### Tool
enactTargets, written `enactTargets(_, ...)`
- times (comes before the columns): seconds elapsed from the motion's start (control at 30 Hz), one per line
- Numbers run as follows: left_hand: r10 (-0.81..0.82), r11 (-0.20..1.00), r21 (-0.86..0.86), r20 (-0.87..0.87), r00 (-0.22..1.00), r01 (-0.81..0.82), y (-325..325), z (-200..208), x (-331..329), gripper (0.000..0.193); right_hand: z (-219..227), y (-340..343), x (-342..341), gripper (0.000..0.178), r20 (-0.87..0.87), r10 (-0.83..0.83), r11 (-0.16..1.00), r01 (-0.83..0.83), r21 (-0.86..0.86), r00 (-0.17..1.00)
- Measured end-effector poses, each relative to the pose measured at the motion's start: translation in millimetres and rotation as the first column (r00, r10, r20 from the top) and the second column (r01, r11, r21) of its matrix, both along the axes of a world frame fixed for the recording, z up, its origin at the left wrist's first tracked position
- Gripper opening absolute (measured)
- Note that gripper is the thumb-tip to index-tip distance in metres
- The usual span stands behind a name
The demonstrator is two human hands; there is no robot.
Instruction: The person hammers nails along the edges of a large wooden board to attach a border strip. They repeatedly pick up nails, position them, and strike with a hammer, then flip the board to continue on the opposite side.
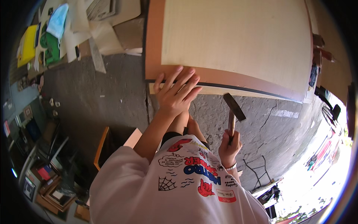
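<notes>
My left hand point(174, 93) lies palm down on the near edge of a large panel, its fingers spread over the brown border. The panel point(238, 35) has a cream face and a dark strip along its rim, with pale wood showing beneath. In my right hand point(228, 150) is a hammer point(235, 107), gripped by its wooden handle. Its dark metal head points up, short of the panel's near edge and over the grey floor. Nothing shows between the left fingers and the panel.
At the far left, paper strips point(106, 41), a blue face mask point(58, 19) and a yellow object point(27, 45) lie together. An open wooden box point(102, 149) stands near my left elbow. A black metal frame point(259, 173) is on the right. Frames point(57, 194) clutter the lower left.
</notes>
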State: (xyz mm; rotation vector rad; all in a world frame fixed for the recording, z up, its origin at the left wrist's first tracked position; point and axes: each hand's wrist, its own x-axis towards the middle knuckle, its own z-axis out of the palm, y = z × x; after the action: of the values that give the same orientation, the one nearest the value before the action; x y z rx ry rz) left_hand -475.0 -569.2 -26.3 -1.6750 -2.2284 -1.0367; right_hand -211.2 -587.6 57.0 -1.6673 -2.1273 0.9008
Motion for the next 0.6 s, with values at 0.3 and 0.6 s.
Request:
enactTargets(0.3,0.182,0.968,0.047,0.546,0.818,-0.248,-35,34,6,0.035,-6,53,2,0.024,-0.065,-0.198,0.946,0.208,0.250,0.978)
enactTargets(0.6,0.471,0.874,-0.354,0.784,0.404,-0.333,-26,41,-80,0.052,-29,107,-29,0.027,-0.487,-0.434,0.857,0.514,0.036,0.758)
